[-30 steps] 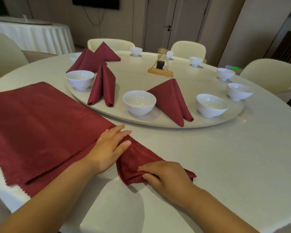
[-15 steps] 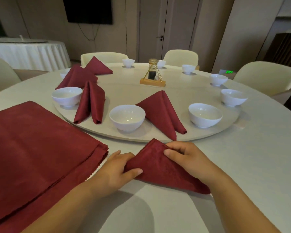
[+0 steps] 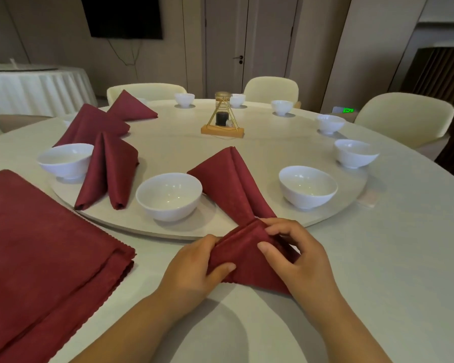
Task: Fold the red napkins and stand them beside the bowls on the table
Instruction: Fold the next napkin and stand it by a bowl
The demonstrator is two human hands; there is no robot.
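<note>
While four folded napkins stand beside bowls on the turntable, the left hand and right hand pinch a fifth napkin at the table's near edge, leaving several bowls and a flat stack.

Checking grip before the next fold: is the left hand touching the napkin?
Touching. Head view shows left hand pinching the napkin at its left edge.
</note>
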